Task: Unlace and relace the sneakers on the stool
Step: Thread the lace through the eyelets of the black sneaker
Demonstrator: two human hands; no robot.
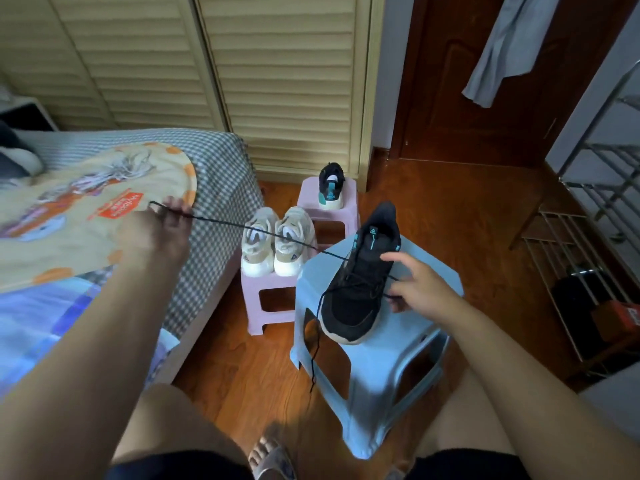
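Lace [263,231] taut from raised left hand [162,223]

Single head-worn wide-angle view. It looks forward and steeply down over both forearms and knees at a blue stool [388,344] close in front. Bed [221,174] at left, louvred doors ahead, door at upper right; edges are distorted.
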